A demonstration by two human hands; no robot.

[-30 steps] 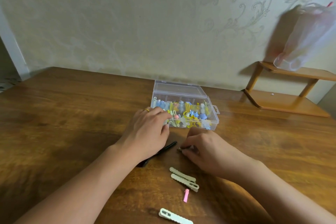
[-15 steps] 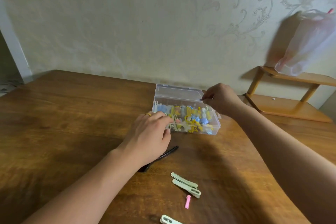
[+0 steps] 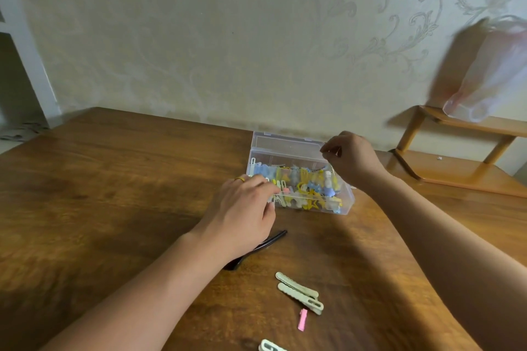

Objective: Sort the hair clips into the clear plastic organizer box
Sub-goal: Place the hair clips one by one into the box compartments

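A clear box (image 3: 343,199) is sitting open near the far edge of the bench (image 3: 114,179), its lid (image 3: 285,144) lying back toward the wall. Its walls are see-through, and a dense jumble of small yellow, blue and pale clips (image 3: 308,188) is showing through them, filling the front part; the back part is looking mostly bare.

The left hand (image 3: 242,214) is resting against the box's front left corner, fingers (image 3: 265,184) curled and close together on the rim; whether they are pinching a clip cannot be told. A gold ring (image 3: 240,179) is showing on one finger.

The right hand (image 3: 350,157) is hovering above the box's back right corner, thumb and forefinger pressed together in a pinch; something thin may be between them, but it is too small to tell.

Nearer the person, a black clip (image 3: 268,242) is lying partly under the left wrist. Two pale green clips (image 3: 299,292) are lying side by side, touching, with a small pink clip (image 3: 302,319) just beside them and a white clip (image 3: 271,346) at the bottom edge.
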